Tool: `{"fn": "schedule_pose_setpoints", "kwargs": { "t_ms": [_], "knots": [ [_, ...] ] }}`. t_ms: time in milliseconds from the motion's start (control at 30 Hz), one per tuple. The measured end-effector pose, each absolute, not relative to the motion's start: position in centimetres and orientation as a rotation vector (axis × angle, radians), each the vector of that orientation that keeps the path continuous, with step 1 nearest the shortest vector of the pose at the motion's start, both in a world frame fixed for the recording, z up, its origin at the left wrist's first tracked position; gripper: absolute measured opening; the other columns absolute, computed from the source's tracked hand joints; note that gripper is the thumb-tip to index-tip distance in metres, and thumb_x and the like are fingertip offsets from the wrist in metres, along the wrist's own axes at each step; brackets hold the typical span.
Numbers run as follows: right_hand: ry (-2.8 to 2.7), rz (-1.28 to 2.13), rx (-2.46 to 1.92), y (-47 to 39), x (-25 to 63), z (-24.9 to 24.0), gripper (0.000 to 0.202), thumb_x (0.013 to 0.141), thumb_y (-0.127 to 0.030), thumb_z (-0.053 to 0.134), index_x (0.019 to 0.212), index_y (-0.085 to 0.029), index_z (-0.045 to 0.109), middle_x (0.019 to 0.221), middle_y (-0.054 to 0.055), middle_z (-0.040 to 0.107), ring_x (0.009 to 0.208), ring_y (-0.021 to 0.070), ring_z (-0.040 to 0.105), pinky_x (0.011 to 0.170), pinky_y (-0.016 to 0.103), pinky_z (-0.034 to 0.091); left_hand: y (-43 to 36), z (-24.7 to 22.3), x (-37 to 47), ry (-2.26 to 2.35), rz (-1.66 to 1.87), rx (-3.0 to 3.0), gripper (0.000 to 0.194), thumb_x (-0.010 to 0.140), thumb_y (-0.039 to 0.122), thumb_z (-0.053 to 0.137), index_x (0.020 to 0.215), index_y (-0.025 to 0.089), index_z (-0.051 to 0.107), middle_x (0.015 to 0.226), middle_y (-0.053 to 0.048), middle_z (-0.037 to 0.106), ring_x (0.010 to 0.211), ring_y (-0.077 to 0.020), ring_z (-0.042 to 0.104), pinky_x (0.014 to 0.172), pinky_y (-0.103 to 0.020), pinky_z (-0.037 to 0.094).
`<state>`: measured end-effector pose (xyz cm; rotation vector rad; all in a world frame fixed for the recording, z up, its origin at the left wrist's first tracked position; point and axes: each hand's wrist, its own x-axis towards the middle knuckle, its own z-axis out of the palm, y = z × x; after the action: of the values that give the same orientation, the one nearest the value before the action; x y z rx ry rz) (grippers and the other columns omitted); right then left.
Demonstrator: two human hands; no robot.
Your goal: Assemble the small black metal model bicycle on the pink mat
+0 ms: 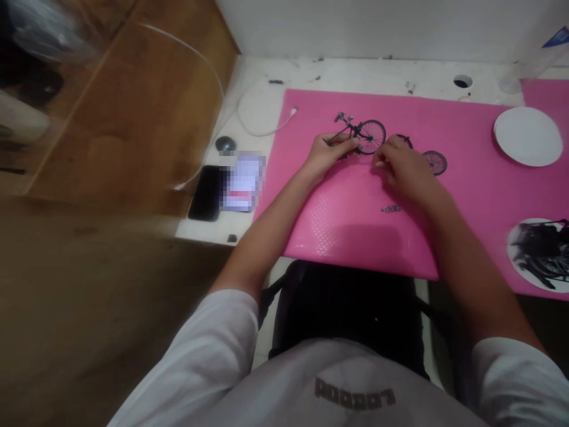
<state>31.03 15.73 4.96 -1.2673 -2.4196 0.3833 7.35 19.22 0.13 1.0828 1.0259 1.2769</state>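
A small black model bicycle frame [351, 131] with one spoked wheel [372, 137] attached is held over the pink mat. My left hand [331, 155] is closed on it, thumb and fingers pinching the frame left of the wheel. Just right of that wheel is my right hand [398, 163], its fingers bent together; whether anything is between them is hidden. Behind my right hand a dark curved part [404, 140] shows partly. A loose spoked wheel [434, 162] lies right of it. Nearer my body, a small grey part [391, 209] rests on the mat.
The pink mat [355, 237] covers much of the white table [262, 95]. At right are a white plate [528, 136] and another plate [518, 261] holding black parts. A phone [205, 193], a pixelated item [242, 182], a dark round object [225, 143] and a white cable [267, 133] are left.
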Motion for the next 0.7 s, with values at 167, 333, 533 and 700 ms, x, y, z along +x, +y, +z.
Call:
{"fn": "schedule_pose_setpoints", "kwargs": {
  "t_ms": [167, 333, 533, 700],
  "knots": [
    [-2.26, 0.44, -1.153, 16.2, 30.5, 4.1, 0.01, 0.106, -0.029, 0.062, 0.107, -0.026, 0.071, 0.103, 0.01, 0.078, 0.094, 0.0293, 0.071, 0.086, 0.044, 0.056, 19.7, -0.5, 7.2, 1.009, 1.32, 1.066, 0.034, 0.083, 0.044, 0.101, 0.084, 0.018, 0.08, 0.072, 0.0, 0.076, 0.07, -0.0137, 0.074, 0.071, -0.025, 0.055],
    [-2.214, 0.508, -1.072, 16.2, 29.8, 2.9, 0.01, 0.102, -0.029, 0.067, 0.106, -0.026, 0.075, 0.1, 0.009, 0.079, 0.085, 0.026, 0.071, 0.084, 0.043, 0.059, 20.0, -1.0, 7.1, 1.024, 1.337, 1.07, 0.037, 0.083, 0.047, 0.1, 0.082, 0.018, 0.077, 0.071, 0.001, 0.075, 0.071, -0.0133, 0.074, 0.072, -0.024, 0.057],
    [-2.218, 0.452, -0.985, 16.0, 28.9, 1.3, 0.019, 0.093, -0.017, 0.066, 0.104, -0.026, 0.079, 0.103, 0.009, 0.081, 0.087, 0.026, 0.072, 0.086, 0.044, 0.06, 20.3, -1.1, 6.8, 0.991, 1.343, 1.083, 0.039, 0.082, 0.049, 0.1, 0.084, 0.018, 0.077, 0.072, 0.001, 0.075, 0.071, -0.0131, 0.075, 0.072, -0.024, 0.058],
    [-2.245, 0.445, -0.958, 16.1, 28.8, 1.1, 0.021, 0.087, -0.016, 0.07, 0.102, -0.026, 0.081, 0.1, 0.008, 0.081, 0.095, 0.0297, 0.073, 0.094, 0.049, 0.06, 20.1, -1.0, 6.8, 0.948, 1.346, 1.116, 0.043, 0.081, 0.054, 0.1, 0.082, 0.019, 0.075, 0.072, 0.002, 0.074, 0.071, -0.0127, 0.074, 0.071, -0.023, 0.056]
  ]
}}
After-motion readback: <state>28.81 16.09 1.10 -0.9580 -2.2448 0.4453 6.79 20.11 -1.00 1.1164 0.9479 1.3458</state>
